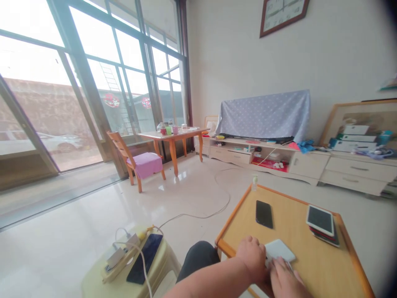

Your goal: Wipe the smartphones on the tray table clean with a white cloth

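Hands meet at the table's (310,265) six-o'clock edge: left hand (252,256) curled beside a white box (279,250), right hand (283,279) flat on its near end, apparently steadying it. Black phone (264,214) lies toward twelve o'clock.

The right hand (283,278) runs off the bottom edge, its fingers covering the near end of the white box (279,250). The left hand (252,258) hides the box's left side. The clock (282,12) is cut by the top edge. Items on the far table (173,134) are too small to tell.
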`<state>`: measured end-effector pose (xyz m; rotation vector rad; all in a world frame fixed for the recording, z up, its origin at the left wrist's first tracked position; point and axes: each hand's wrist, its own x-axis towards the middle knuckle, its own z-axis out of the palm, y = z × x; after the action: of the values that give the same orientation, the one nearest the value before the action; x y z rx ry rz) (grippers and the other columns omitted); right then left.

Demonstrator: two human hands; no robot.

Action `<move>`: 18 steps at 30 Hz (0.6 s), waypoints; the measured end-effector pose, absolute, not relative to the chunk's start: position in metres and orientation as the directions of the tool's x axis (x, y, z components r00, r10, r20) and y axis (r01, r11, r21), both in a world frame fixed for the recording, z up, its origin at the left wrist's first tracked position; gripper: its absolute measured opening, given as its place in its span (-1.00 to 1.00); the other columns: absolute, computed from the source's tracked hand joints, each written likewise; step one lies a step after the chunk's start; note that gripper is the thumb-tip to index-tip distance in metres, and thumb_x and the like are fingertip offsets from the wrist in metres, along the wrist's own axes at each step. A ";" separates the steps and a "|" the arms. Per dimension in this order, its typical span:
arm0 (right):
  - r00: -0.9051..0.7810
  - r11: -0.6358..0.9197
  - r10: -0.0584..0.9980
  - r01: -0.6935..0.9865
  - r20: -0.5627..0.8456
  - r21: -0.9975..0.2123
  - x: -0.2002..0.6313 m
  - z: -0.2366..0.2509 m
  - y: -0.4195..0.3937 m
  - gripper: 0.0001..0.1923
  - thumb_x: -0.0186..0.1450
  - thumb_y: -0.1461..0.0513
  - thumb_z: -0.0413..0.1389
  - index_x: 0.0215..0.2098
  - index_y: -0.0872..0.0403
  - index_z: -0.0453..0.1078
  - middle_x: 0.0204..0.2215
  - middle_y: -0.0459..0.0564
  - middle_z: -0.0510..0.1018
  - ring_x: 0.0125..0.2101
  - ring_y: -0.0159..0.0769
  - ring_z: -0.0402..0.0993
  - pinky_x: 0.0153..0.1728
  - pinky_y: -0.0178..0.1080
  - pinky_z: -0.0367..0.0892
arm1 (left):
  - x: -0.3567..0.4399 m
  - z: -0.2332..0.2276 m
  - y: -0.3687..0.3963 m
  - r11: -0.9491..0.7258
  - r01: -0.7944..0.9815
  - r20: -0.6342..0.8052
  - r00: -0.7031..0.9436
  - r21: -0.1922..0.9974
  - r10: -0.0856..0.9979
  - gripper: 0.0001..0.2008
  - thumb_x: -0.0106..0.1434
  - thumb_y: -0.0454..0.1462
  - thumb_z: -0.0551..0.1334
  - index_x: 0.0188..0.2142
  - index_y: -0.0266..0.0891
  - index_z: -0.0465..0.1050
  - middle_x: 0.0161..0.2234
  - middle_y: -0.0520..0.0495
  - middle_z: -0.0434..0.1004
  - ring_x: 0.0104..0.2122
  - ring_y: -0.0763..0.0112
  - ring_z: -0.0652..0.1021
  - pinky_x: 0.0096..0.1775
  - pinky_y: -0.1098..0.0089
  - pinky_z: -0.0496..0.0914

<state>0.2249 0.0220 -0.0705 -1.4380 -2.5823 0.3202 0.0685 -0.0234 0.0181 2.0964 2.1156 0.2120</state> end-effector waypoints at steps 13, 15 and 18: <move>-0.494 0.498 0.864 0.810 0.095 -0.310 0.252 -0.033 0.031 -0.46 0.35 0.24 -0.10 0.28 0.09 0.29 0.34 0.06 0.21 0.34 -0.13 0.07 0.26 -0.10 0.12 | 0.075 0.030 -0.014 0.018 0.959 -0.055 -0.003 0.284 0.999 -0.48 0.01 -0.03 0.31 -0.08 -0.25 0.44 -0.10 -0.28 0.50 -0.06 0.00 0.49 -0.02 0.12 0.35; -0.511 0.516 0.853 0.796 0.104 -0.317 0.256 -0.027 0.033 -0.44 0.34 0.24 -0.08 0.30 0.06 0.25 0.35 0.03 0.18 0.35 -0.13 0.02 0.27 -0.08 0.09 | 0.075 0.034 -0.013 0.017 0.944 -0.032 -0.007 0.330 0.999 -0.44 -0.07 -0.07 0.35 -0.07 -0.23 0.42 -0.12 -0.25 0.51 -0.08 0.00 0.50 -0.03 0.12 0.36; -0.546 0.549 0.830 0.760 0.118 -0.346 0.266 -0.020 0.046 -0.37 0.29 0.26 -0.03 0.34 0.04 0.19 0.38 0.00 0.12 0.37 -0.12 -0.05 0.28 -0.05 0.06 | 0.073 0.041 -0.008 0.034 0.912 0.003 -0.038 0.409 0.999 -0.37 -0.14 -0.10 0.39 -0.03 -0.17 0.38 -0.16 -0.17 0.53 -0.13 0.05 0.53 -0.08 0.17 0.37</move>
<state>0.2660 0.0461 -0.0198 -1.3243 -2.5197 0.3710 0.0735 -0.0083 0.0413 1.9556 2.0303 0.4375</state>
